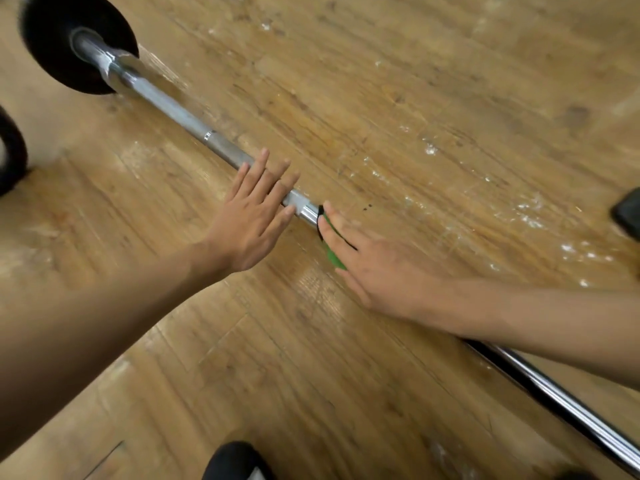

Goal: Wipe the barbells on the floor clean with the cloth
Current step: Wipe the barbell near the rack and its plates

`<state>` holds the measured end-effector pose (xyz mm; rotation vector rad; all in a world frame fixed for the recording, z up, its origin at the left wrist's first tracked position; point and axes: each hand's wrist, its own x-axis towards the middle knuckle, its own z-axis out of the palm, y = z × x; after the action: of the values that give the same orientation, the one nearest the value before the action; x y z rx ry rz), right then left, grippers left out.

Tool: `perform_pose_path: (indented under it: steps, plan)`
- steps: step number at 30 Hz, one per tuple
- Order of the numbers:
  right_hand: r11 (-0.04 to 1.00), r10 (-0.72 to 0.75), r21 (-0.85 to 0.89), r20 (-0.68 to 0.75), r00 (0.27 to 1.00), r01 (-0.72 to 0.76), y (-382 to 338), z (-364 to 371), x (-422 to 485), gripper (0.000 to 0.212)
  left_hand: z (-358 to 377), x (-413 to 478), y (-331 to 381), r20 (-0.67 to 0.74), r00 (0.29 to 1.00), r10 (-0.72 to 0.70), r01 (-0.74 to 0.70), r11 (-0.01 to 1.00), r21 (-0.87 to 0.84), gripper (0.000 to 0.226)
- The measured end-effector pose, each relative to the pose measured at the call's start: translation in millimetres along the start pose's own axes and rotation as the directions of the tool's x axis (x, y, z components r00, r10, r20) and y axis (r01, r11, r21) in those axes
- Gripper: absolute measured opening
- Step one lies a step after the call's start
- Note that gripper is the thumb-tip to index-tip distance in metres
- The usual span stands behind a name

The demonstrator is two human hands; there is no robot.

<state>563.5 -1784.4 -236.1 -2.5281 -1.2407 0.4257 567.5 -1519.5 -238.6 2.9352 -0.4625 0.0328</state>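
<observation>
A chrome barbell lies diagonally across the wooden floor, from a black weight plate at the top left down to the bottom right. My left hand lies flat on the bar near its middle, fingers straight and spread. Just to its right, my right hand presses a green cloth with a dark edge flat onto the bar. Only a small strip of the cloth shows under the fingers. The bar is hidden beneath both hands and my right forearm.
Worn wooden floor with white scuffs spreads to the right. A black round object sits at the left edge and a dark object at the right edge. My dark shoe shows at the bottom.
</observation>
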Motion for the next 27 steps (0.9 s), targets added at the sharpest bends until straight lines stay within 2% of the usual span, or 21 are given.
perform_pose_path:
  steps: [3, 6, 9, 11, 14, 16, 19, 20, 22, 24, 27]
  plan:
    - [0.999, 0.008, 0.043, 0.034, 0.999, -0.009, -8.8, 6.4, -60.1, 0.078, 1.8, -18.2, -3.6, -0.006, 1.0, -0.018, 0.018, 1.0, -0.003, 0.06]
    - [0.999, 0.025, 0.045, -0.034, 0.999, -0.024, -21.3, 10.8, -118.5, 0.087, 4.4, -33.1, -7.2, -0.006, 1.0, -0.019, 0.019, 0.999, -0.046, 0.061]
    - [0.998, 0.058, 0.007, 0.006, 0.998, -0.058, -31.4, 13.5, -120.0, 0.109, 5.4, -43.7, -13.2, -0.005, 1.0, -0.018, 0.017, 0.997, -0.069, 0.061]
    - [0.999, 0.034, 0.021, 0.04, 0.999, -0.035, -35.9, 20.2, -86.9, 0.113, 4.1, -47.7, -18.1, 0.007, 1.0, 0.013, -0.013, 0.999, -0.04, 0.06]
    - [0.998, -0.02, 0.055, -0.068, 0.997, 0.024, -45.1, 20.2, -17.6, 0.096, -0.1, -49.6, -23.2, 0.029, 0.998, 0.055, -0.055, 0.998, 0.007, 0.061]
    - [0.994, -0.01, 0.107, -0.054, 0.999, 0.015, -47.6, 16.5, 11.7, 0.079, -3.0, -47.4, -25.4, 0.035, 0.997, 0.075, -0.076, 0.997, 0.022, 0.06]
    - [0.988, 0.016, 0.156, -0.05, 0.999, -0.008, -42.8, 18.2, -14.8, 0.074, -5.2, -39.1, -28.7, 0.032, 0.994, 0.107, -0.109, 0.993, 0.043, 0.06]
    - [0.99, 0.018, 0.139, -0.039, 0.999, -0.012, -39.3, 19.7, -38.3, 0.078, -4.8, -36.0, -29.4, 0.031, 0.994, 0.107, -0.109, 0.993, 0.047, 0.06]
    - [0.998, 0.035, 0.051, -0.002, 0.999, -0.035, -34.7, 18.4, -90.6, 0.105, -3.0, -29.1, -30.1, 0.03, 0.993, 0.111, -0.112, 0.993, 0.039, 0.06]
    - [0.991, 0.131, 0.013, 0.092, 0.987, -0.133, -35.5, 10.7, -124.8, 0.125, -0.4, -24.4, -30.5, 0.027, 0.992, 0.122, -0.122, 0.992, 0.027, 0.061]
    - [0.981, 0.186, -0.09, 0.133, 0.974, -0.175, -32.6, 3.7, -118.1, 0.128, 1.6, -17.0, -29.6, 0.003, 0.992, 0.129, -0.129, 0.992, 0.009, 0.062]
